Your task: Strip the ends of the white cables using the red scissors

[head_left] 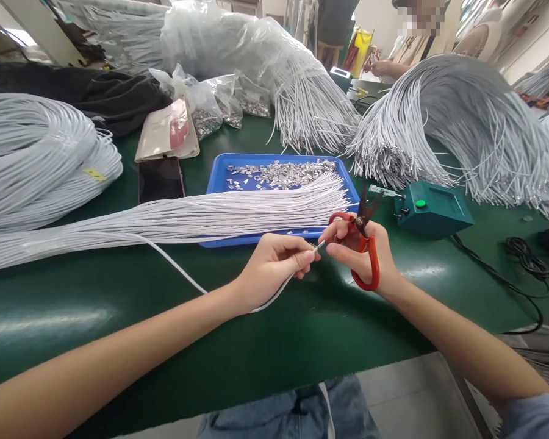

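Observation:
Between thumb and fingers, my left hand (pixel 269 271) pinches a thin white cable (pixel 176 263) near its end. The bare silvery tip points up and right toward my right hand (pixel 379 244). Red-handled scissors (pixel 374 268) are held in my right hand, blades spread and pointing up, away from the cable. My right thumb and forefinger are close to the cable tip; whether they touch it, I cannot tell. Just behind my hands, a bundle of white cables (pixel 210 214) lies across a blue tray (pixel 214 174) containing many small metal pieces (pixel 297 173).
Right of the tray is a green device (pixel 434 210) with a black cord (pixel 498 274). Large cable bundles (pixel 466 103) stand behind it. A phone (pixel 160 180), plastic bags (pixel 201 116) and a cable coil (pixel 41 158) lie left. A co-worker (pixel 421 42) is at the back.

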{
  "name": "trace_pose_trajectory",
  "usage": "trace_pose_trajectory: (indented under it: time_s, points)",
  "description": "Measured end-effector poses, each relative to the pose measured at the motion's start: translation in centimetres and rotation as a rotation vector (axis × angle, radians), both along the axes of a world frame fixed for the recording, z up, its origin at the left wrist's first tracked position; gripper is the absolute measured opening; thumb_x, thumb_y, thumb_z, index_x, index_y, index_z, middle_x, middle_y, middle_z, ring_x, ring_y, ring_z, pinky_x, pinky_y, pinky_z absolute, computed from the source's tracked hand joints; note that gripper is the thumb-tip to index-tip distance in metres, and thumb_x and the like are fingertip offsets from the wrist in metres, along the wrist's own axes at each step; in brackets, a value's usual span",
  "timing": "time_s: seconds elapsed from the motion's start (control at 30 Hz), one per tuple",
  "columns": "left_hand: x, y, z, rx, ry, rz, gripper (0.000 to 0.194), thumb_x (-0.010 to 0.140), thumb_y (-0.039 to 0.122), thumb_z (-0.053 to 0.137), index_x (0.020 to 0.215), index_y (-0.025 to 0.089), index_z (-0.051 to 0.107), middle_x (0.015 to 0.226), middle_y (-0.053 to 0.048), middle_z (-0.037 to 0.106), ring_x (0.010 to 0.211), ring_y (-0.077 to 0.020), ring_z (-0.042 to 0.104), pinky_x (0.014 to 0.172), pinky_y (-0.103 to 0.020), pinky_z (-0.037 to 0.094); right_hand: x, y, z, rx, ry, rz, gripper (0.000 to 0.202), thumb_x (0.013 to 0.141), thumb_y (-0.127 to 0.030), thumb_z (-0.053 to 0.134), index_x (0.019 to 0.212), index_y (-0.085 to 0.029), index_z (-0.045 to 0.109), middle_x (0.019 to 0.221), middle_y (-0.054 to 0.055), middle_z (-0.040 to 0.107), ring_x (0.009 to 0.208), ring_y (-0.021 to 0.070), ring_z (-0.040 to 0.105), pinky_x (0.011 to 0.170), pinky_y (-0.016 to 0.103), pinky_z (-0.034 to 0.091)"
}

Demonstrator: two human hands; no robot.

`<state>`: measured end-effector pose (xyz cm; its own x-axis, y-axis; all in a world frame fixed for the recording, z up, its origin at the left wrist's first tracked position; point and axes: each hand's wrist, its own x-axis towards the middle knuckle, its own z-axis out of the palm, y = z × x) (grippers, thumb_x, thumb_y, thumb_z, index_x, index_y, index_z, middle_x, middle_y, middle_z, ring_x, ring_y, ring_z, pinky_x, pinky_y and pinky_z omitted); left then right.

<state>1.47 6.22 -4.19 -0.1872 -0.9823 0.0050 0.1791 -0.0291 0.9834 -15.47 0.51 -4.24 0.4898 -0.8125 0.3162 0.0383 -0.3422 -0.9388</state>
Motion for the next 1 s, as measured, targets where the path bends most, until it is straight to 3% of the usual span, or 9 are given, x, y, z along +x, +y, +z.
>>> trace_pose_trajectory:
  time_s: [0.37,0.53,0.73,0.83,1.0]
  points:
    - [-0.23,-0.06,-0.76,-0.080,-0.097,0.055,0.021,0.077,0.031,0.071,0.072,0.010,0.069,0.058,-0.002,0.058,0.053,-0.0100,0.052,0.051,-0.022,0.045,0.03,0.43,-0.28,-0.004,-0.022,-0.010,0.021,0.076,-0.023,0.068,0.075,-0.021,0.047,0.074,0.000,0.065,0.069,0.0153,0.060,0.064,0.031,0.052]
    - [-0.38,-0.18,-0.87,-0.004,-0.022,0.069,0.023,0.072,0.031,0.076,0.078,0.010,0.071,0.060,-0.002,0.062,0.053,-0.0113,0.057,0.052,-0.023,0.050,0.14,0.28,-0.54,0.021,-0.019,-0.008,0.020,0.076,-0.023,0.067,0.075,-0.021,0.048,0.073,0.001,0.063,0.067,0.0147,0.059,0.061,0.030,0.050]
    - [0.08,-0.19,-0.45,0.102,0.049,-0.092,0.024,0.076,0.032,0.073,0.073,0.008,0.069,0.057,-0.002,0.062,0.049,-0.0096,0.057,0.050,-0.020,0.048,0.10,0.29,-0.48,0.055,-0.083,0.057,0.023,0.074,-0.020,0.070,0.075,-0.021,0.046,0.075,0.000,0.062,0.064,0.0138,0.060,0.058,0.028,0.052]
    - [0.18,-0.34,-0.43,0.121,0.032,-0.140,0.024,0.076,0.032,0.072,0.072,0.009,0.068,0.056,-0.002,0.061,0.049,-0.0094,0.055,0.049,-0.020,0.045,0.09,0.38,-0.53,-0.012,-0.067,0.066,0.021,0.075,-0.016,0.066,0.075,-0.021,0.045,0.076,0.000,0.061,0.058,0.0120,0.058,0.056,0.028,0.051]
    - [0.07,-0.69,-0.59,0.017,-0.036,0.070,0.015,0.072,0.023,0.075,0.072,0.009,0.070,0.064,-0.002,0.064,0.060,-0.0094,0.055,0.057,-0.019,0.045,0.13,0.11,-0.49,-0.129,-0.028,-0.061,0.016,0.079,-0.016,0.060,0.073,-0.021,0.047,0.075,0.001,0.065,0.071,0.0154,0.060,0.069,0.032,0.050]
